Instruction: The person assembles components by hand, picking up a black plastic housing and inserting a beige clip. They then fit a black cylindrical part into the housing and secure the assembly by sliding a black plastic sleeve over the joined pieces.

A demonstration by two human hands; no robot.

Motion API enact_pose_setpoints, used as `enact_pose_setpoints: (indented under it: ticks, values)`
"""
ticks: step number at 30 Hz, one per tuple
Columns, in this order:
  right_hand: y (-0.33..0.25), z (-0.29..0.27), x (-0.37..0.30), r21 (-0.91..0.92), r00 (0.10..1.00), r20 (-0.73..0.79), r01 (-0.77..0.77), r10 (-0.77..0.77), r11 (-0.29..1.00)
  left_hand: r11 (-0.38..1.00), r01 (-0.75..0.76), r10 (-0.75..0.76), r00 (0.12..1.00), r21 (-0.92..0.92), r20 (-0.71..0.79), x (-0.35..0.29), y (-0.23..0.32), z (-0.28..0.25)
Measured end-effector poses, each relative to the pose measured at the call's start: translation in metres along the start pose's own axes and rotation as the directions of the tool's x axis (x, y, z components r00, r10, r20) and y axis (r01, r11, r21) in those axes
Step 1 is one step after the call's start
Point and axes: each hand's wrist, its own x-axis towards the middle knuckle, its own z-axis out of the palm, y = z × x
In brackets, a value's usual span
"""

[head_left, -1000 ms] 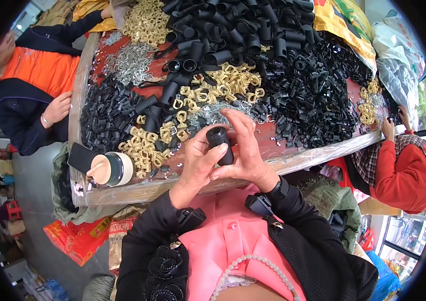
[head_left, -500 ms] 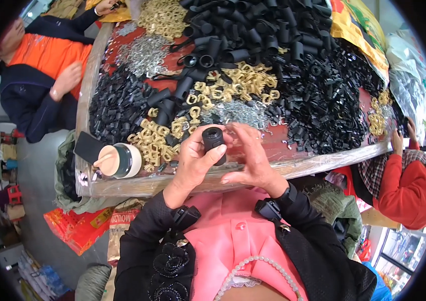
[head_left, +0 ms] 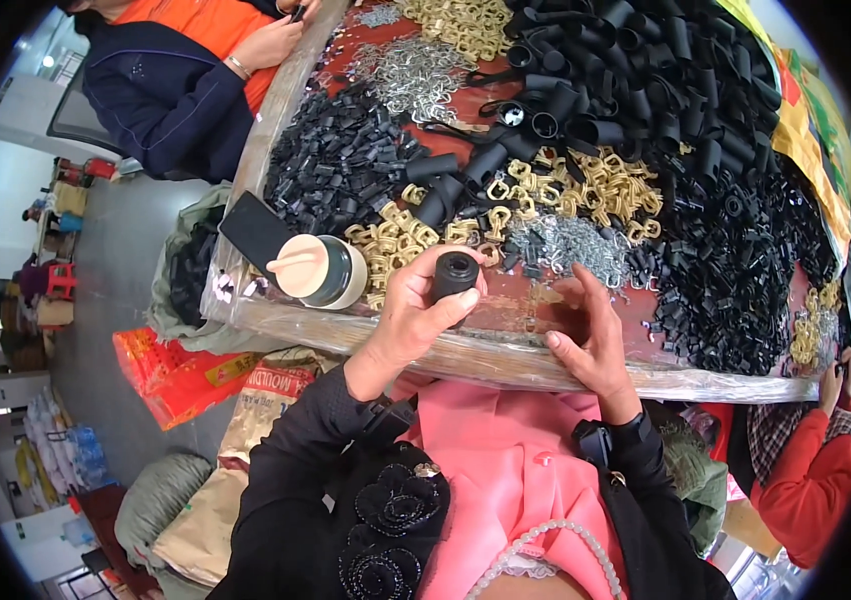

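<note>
My left hand (head_left: 407,322) grips a short black plastic tube (head_left: 454,277), its open end facing up, just above the table's near edge. My right hand (head_left: 590,340) has come off the tube and hovers to its right with fingers spread, holding nothing that I can see. Right behind the hands lie a heap of small silver metal clips (head_left: 570,243) and gold-coloured clips (head_left: 397,238). A big pile of black tubes (head_left: 625,80) fills the far middle of the table.
A lidded cup with a beige cap (head_left: 317,271) and a dark phone (head_left: 255,232) sit at the table's near-left corner. Small black plastic parts (head_left: 340,165) lie left; more (head_left: 745,270) lie right. One person in orange and navy (head_left: 185,70) sits far left, another in red (head_left: 825,470) at right.
My right hand has let go of the black tube and moved right; the left hand alone holds it now. The view has swung, so the table sits more to the right.
</note>
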Motion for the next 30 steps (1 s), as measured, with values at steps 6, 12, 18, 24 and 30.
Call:
enact_pose_setpoints:
  ticks: [6,12,18,24,30]
  values:
    - [0.003,0.000,0.002,-0.040,0.998,0.052,0.029,-0.027,0.999,1.000,-0.003,0.004,0.999,-0.022,0.044,0.001,0.004,0.001]
    - [-0.005,-0.002,0.005,0.038,0.996,0.086,0.009,-0.013,0.999,0.991,-0.133,0.134,0.983,-0.022,0.128,0.000,-0.003,-0.002]
    - [-0.002,-0.003,0.004,-0.006,0.988,0.143,0.052,-0.050,0.999,0.983,-0.098,0.066,0.978,0.154,0.198,0.000,0.004,-0.002]
    - [-0.005,-0.004,0.002,0.020,0.986,0.169,-0.007,0.003,1.000,0.991,0.005,-0.031,0.981,0.133,0.191,-0.003,0.010,-0.002]
    - [-0.005,-0.004,0.003,-0.052,0.978,0.206,0.033,-0.022,0.998,0.982,-0.142,0.131,0.987,0.122,0.098,0.002,0.004,0.005]
